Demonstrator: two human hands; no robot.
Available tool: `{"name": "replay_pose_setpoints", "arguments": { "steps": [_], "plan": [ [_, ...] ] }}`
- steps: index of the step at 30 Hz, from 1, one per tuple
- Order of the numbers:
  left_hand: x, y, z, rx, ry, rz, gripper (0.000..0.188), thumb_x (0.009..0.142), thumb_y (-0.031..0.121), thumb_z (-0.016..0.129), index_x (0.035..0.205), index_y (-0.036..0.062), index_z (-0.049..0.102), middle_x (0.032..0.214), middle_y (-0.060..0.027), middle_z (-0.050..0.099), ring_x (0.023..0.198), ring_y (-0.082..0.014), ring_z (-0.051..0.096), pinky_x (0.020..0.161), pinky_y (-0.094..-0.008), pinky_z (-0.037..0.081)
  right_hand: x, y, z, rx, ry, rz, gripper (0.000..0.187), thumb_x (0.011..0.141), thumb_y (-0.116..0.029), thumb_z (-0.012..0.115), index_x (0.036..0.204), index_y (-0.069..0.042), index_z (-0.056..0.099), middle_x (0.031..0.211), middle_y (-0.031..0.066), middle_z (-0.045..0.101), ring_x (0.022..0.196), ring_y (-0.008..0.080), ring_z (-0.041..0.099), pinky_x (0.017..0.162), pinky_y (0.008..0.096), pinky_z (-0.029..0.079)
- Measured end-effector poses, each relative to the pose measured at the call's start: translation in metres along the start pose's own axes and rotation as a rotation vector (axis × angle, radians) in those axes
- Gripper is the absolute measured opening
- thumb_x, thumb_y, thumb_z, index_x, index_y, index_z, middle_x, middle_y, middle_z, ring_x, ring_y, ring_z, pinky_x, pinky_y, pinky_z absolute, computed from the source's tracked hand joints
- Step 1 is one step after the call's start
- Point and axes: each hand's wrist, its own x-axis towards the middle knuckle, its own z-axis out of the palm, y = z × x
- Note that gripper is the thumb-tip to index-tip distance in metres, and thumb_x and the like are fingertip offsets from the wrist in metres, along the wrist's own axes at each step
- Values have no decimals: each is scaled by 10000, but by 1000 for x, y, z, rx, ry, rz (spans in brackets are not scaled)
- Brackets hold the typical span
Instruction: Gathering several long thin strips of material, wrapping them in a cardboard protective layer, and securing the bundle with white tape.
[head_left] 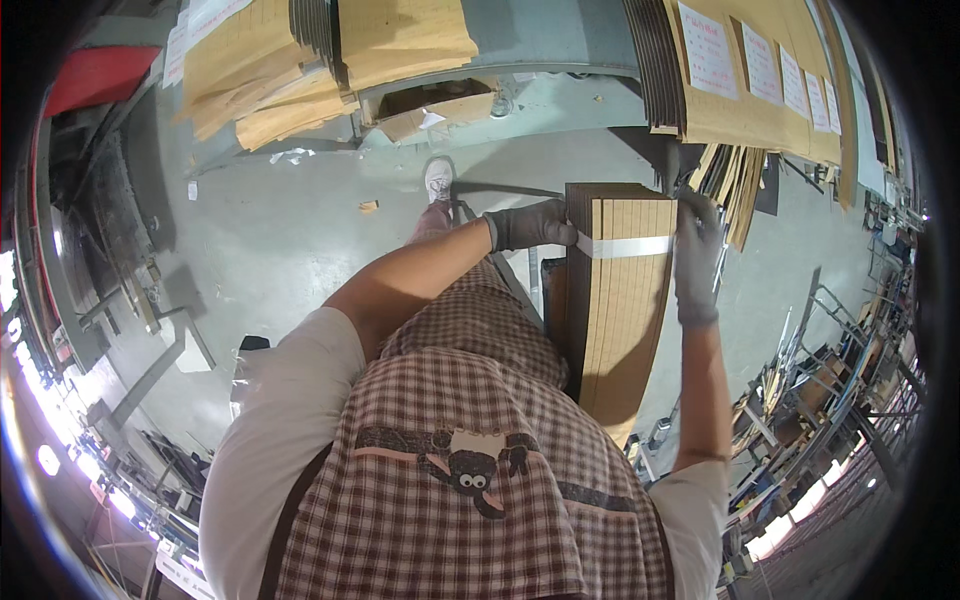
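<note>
A tall bundle of long tan boards (625, 330) with dark edges stands to the right of my body. A white band (630, 247) runs across it near its far end. My left hand (532, 225), in a dark grey glove, is closed at the bundle's left side, with its fingertips on the left end of the band. At the opposite side, my right hand (697, 255), in a grey glove, is up against the bundle's right edge near the band. Motion blurs its fingers, and what they hold does not show.
Labelled stacks of tan boards (730, 75) lie at the far right, more tan sheets (400, 40) at the far left. Beneath the far table sits an open cardboard box (435, 112). Loose strips (735, 190) jut out beyond my right hand. Metal racks (840, 380) stand further right.
</note>
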Motion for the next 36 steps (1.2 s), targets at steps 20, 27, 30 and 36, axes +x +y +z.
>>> {"name": "replay_pose_setpoints", "arguments": {
  "steps": [20, 27, 30, 36],
  "plan": [
    [-5, 181, 83, 1127, 423, 292, 701, 589, 433, 852, 1095, 16, 602, 1287, -183, 539, 1175, -321, 521, 990, -447, 411, -45, -127, -52, -658, -431, -247, 431, 871, -316, 672, 1242, -100, 633, 930, 173, 693, 847, 340, 677, 754, 402, 532],
    [2, 181, 87, 1183, 361, 390, 812, 638, 399, 824, 1285, 15, 521, 1363, -167, 494, 1187, -320, 518, 995, -413, 422, 20, 26, -19, -1225, -273, -319, 204, 844, -157, 561, 765, -47, 714, 836, 199, 691, 773, 365, 684, 689, 428, 538],
    [1, 190, 83, 1409, 306, 486, 642, 731, 454, 727, 1229, 71, 593, 1349, -167, 504, 1222, -329, 481, 1014, -460, 383, 10, 30, -23, -752, -223, -210, 250, 879, -227, 578, 897, -26, 727, 884, 213, 698, 840, 369, 686, 736, 421, 541],
    [-21, 146, 218, 1475, -440, 817, 578, 751, 572, 605, 931, 34, 718, 947, -204, 671, 1039, -343, 582, 970, -509, 374, -129, 46, -88, -60, 274, -188, 284, 941, -197, 578, 1130, -12, 680, 923, 69, 699, 788, 147, 630, 677, 300, 490]
  ]
}}
